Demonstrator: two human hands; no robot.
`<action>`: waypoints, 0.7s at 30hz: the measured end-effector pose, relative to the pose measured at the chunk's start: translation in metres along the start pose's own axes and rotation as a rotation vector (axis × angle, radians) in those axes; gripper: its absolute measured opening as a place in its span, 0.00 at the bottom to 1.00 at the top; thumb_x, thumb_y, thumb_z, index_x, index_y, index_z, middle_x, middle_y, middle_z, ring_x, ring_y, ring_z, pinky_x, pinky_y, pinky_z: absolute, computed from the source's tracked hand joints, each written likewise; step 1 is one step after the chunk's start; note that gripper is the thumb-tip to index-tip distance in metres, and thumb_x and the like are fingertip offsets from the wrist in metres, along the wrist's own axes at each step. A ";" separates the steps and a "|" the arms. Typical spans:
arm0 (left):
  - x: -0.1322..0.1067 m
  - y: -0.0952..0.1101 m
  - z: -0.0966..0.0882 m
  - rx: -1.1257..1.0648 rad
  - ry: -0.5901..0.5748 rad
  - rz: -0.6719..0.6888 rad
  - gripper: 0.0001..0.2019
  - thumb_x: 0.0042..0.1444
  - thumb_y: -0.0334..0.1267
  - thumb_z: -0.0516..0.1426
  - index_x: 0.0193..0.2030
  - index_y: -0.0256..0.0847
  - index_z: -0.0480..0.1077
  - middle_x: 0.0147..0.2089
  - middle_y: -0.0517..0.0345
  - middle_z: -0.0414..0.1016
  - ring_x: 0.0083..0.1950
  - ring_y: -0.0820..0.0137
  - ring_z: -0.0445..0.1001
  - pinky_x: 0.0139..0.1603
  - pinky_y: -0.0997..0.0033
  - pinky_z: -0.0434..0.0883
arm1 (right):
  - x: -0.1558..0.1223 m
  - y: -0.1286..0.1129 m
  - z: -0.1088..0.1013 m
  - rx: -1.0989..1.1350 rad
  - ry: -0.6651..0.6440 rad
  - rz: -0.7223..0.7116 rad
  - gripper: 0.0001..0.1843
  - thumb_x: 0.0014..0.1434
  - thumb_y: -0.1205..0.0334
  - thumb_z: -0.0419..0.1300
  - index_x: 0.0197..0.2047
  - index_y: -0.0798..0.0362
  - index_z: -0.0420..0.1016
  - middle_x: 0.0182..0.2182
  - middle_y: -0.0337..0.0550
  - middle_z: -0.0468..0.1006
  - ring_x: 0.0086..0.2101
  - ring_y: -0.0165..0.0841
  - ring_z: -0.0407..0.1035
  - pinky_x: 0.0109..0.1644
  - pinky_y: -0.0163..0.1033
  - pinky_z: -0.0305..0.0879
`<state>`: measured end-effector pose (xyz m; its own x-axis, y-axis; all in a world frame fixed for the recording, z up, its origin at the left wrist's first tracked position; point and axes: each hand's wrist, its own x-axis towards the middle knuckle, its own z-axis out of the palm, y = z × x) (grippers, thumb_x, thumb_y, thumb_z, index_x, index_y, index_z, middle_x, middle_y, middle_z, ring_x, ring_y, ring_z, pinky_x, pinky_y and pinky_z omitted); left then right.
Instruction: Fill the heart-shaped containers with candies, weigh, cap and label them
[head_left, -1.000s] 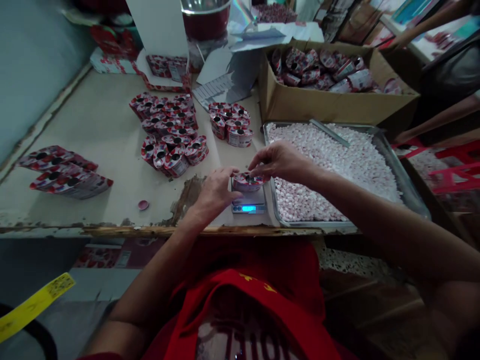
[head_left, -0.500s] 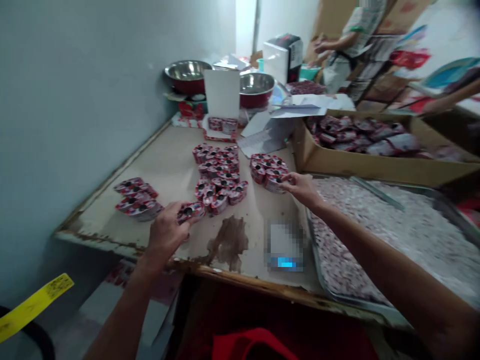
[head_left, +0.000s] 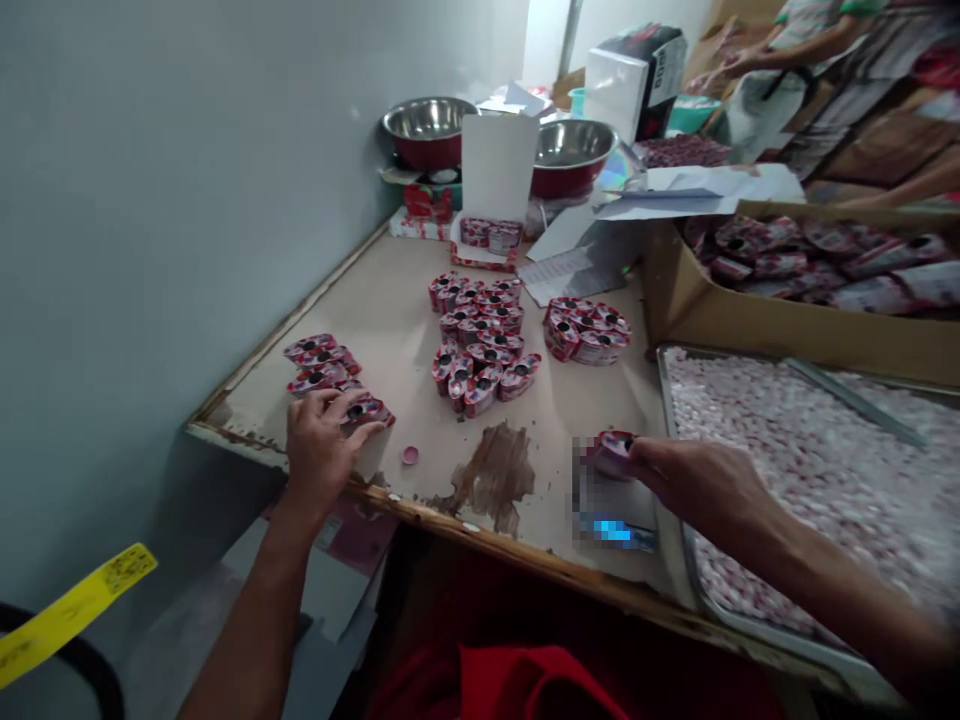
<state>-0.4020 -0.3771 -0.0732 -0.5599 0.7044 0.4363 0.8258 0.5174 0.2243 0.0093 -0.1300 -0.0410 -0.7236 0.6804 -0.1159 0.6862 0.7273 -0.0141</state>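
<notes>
My left hand (head_left: 324,435) has its thumb and fingers around a small oval printed container (head_left: 369,411), at the near end of the left group of like containers (head_left: 311,350). My right hand (head_left: 694,478) pinches another oval container (head_left: 613,452) by its right end. This one is over a small flat device with a blue-lit display (head_left: 619,530), partly blurred out; I cannot tell if they touch. Several more containers, each with a dark hole on top, stand in a middle cluster (head_left: 480,345) and a right cluster (head_left: 589,330). A small pink disc (head_left: 409,456) lies near my left hand.
A metal tray (head_left: 690,560) of pinkish-white pellets, with a flat bar (head_left: 855,400) across it, is at right. Behind it stands a cardboard box (head_left: 795,325) of containers. Two steel bowls (head_left: 431,120) (head_left: 574,145) and an open white box (head_left: 499,165) are farther back. A person (head_left: 802,60) works beyond.
My left hand has brought its container leftward to the left group, uncovering the pink disc. My right hand has moved from the right cluster to the lit device, carrying a container. The view has shifted.
</notes>
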 end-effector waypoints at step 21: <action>0.215 0.100 0.076 -0.554 -0.144 -0.396 0.27 0.64 0.41 0.63 0.68 0.32 0.67 0.63 0.41 0.75 0.54 0.64 0.75 0.56 0.64 0.71 | -0.020 0.103 -0.015 1.364 0.047 0.462 0.09 0.53 0.60 0.66 0.38 0.49 0.86 0.40 0.58 0.86 0.39 0.43 0.82 0.43 0.46 0.82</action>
<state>-0.4450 -0.1370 -0.0236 -0.7977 0.5913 0.1186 0.4490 0.4510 0.7713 0.0932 -0.0676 -0.0250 -0.4041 0.8488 -0.3411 0.3710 -0.1887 -0.9092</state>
